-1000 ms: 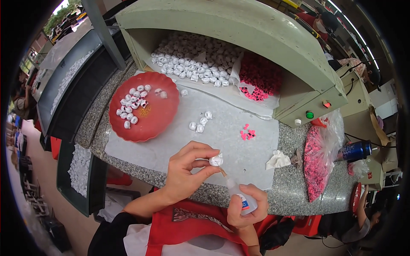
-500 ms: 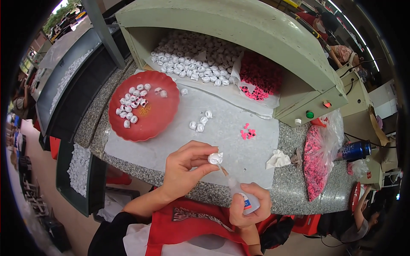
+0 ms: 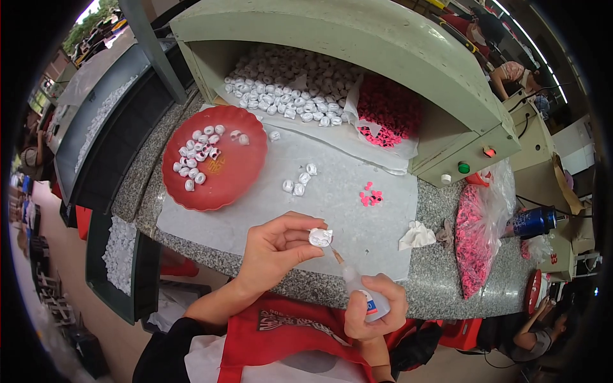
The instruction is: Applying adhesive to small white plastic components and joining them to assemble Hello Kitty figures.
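Note:
Between the thumb and fingers of my left hand (image 3: 274, 249) is a small white rounded piece (image 3: 320, 237), its hollow-looking face turned toward the bottle. My right hand (image 3: 377, 309) grips a clear squeeze bottle (image 3: 378, 305) with a thin needle tip, which points up at the lower right edge of the white piece. Whether the tip touches it I cannot tell. Beyond my hands, several loose white pieces (image 3: 299, 189) lie on a paper sheet (image 3: 249, 217). A small group of pink pieces (image 3: 369, 195) sits to their right.
A red scalloped plate (image 3: 246, 172) with white pieces stands at left. Behind, a pale green cabinet (image 3: 332, 25) holds heaped white pieces (image 3: 287, 83) and pink ones (image 3: 386, 112). At right are a crumpled tissue (image 3: 417, 236), a bag of pink pieces (image 3: 471, 246) and a blue can (image 3: 535, 222).
The white piece has turned slightly in my left fingers, so more of its hollow-looking face shows. The bottle's needle has drawn back a little from across it. My grips stay the same.

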